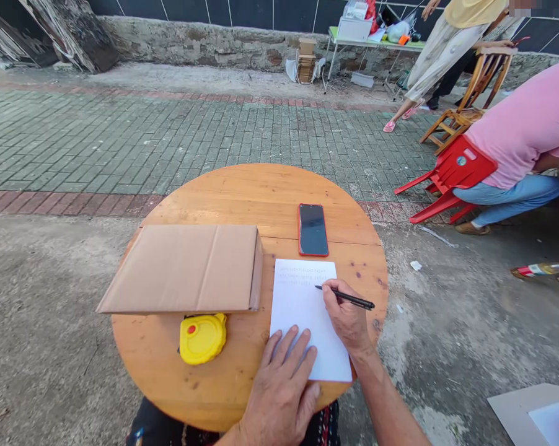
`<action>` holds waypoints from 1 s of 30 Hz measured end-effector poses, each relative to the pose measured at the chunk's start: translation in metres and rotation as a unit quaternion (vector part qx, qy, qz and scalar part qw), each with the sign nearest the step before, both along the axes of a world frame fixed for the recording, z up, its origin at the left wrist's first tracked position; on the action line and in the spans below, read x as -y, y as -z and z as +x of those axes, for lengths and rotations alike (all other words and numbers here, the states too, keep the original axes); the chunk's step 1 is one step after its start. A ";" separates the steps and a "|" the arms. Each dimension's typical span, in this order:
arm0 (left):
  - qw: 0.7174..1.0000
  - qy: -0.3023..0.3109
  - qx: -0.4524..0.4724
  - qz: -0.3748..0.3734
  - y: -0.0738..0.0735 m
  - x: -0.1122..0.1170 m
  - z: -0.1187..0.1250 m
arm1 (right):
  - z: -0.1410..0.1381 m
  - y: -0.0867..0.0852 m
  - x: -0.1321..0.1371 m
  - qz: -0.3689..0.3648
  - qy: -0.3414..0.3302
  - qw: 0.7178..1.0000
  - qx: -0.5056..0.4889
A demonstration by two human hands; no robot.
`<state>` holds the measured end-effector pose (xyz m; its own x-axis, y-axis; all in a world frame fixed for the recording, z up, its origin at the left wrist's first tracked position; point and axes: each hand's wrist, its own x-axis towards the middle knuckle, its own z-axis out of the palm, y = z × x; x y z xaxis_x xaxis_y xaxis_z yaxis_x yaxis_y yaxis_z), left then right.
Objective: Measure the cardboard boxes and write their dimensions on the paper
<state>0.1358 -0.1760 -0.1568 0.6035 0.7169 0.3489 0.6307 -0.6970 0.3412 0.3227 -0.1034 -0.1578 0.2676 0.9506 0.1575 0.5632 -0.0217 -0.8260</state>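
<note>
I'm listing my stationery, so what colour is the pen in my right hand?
The pen is black, seen best in the head view.

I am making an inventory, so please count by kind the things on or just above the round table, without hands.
Cardboard box: 1
Yellow tape measure: 1
Phone: 1
White paper (sheet or pad): 1
Black pen: 1
Total: 5

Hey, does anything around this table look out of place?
The brown cardboard box appears to overhang the left edge of the round wooden table. On the grey ground to the right, a red-labelled bottle lies on its side, and a small white scrap looks like litter.
</note>
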 end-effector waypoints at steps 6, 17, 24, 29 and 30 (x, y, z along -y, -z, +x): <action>1.000 -0.003 -0.002 0.000 0.000 0.000 0.000 | 0.003 0.007 0.002 0.020 0.030 0.999 -0.020; 1.000 -0.002 -0.005 0.003 -0.001 0.000 0.000 | 0.003 0.007 0.001 0.007 0.042 0.999 -0.022; 1.000 -0.003 0.000 0.007 -0.001 0.000 0.001 | 0.002 0.006 0.002 0.001 0.040 0.999 -0.028; 1.000 -0.001 0.001 0.009 -0.001 -0.001 0.001 | 0.002 0.007 0.002 0.000 0.037 0.999 -0.035; 1.000 -0.002 0.002 0.010 -0.001 -0.001 0.001 | 0.002 0.007 0.002 -0.002 0.037 0.999 -0.039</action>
